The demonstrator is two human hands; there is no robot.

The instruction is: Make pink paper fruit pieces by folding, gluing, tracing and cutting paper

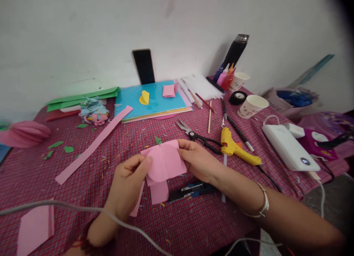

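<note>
Both my hands hold a folded pink paper piece (165,161) just above the red checked tablecloth (116,145). My left hand (129,178) pinches its left edge between thumb and fingers. My right hand (197,161) grips its right edge, fingers closed on the paper. More pink paper scraps (159,191) hang or lie under the piece. A dark blue-black tool (190,190) lies on the cloth just below my right hand.
Scissors (197,135) and a yellow glue gun (235,148) lie right of my hands. A long pink strip (92,147), coloured paper sheets (155,97), a phone (143,66), cups (251,105), a white power bank (289,147), glue bottles and a grey cable (83,210) surround them.
</note>
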